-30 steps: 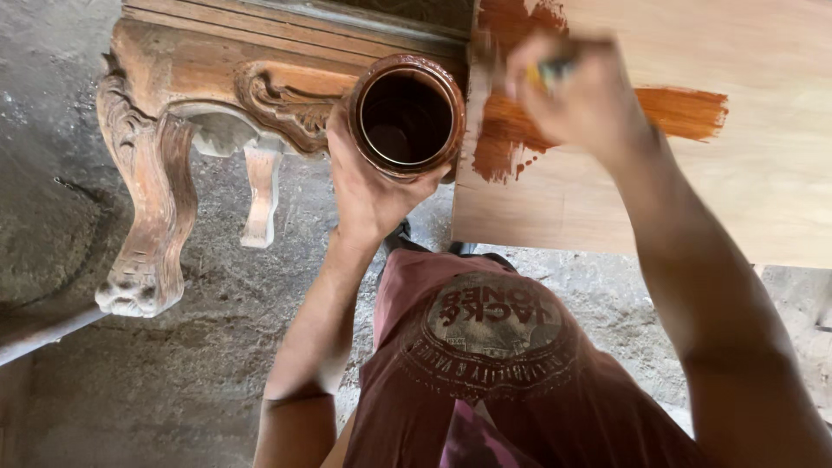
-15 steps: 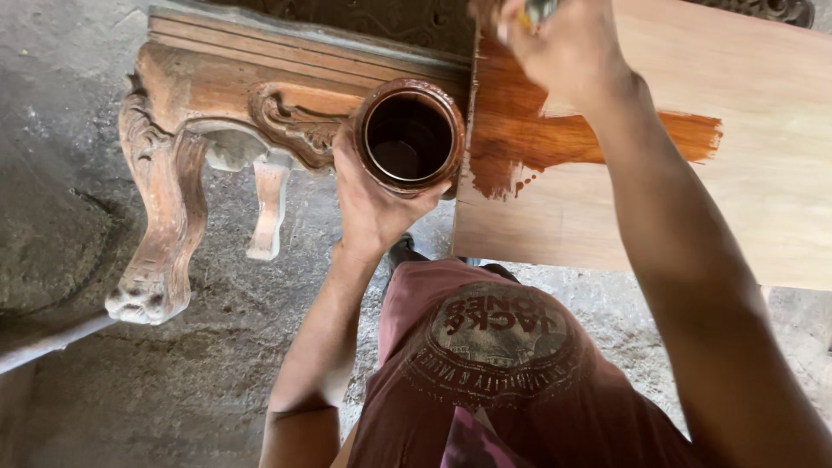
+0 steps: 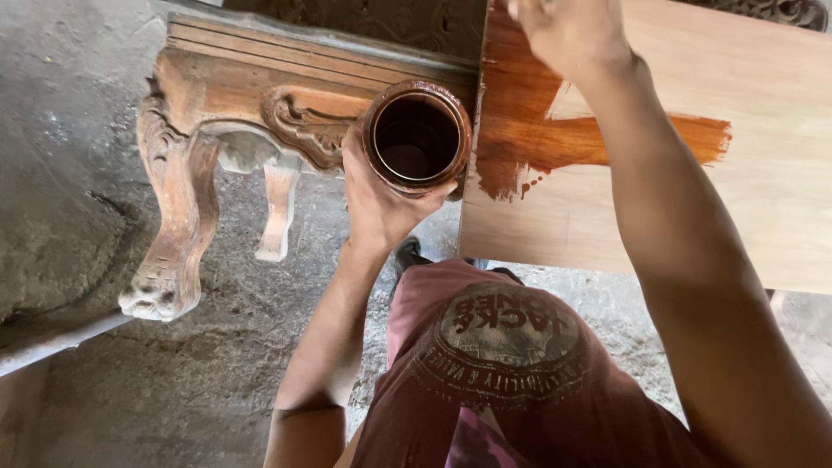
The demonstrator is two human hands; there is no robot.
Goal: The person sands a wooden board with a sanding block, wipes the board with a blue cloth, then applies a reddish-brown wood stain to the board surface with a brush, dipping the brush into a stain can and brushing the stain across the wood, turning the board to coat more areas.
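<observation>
Head view: your left hand [image 3: 377, 195] grips the stain pot [image 3: 418, 137]; right hand [image 3: 568, 30] fingers unclear. Tilt it, and stain may spill onto the board [image 3: 693, 217].

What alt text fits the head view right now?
Looking down, the left hand holds an open can of dark stain while the right hand reaches over a pale wooden board partly coated reddish brown. A carved furniture piece stands left.

right hand [image 3: 568, 35]: fingertips cut off by the top edge, so whatever it holds is out of sight
jar [image 3: 418, 137]: near wall hidden behind left hand [image 3: 377, 204]
wooden panel [image 3: 763, 208]: runs past the right edge
</observation>
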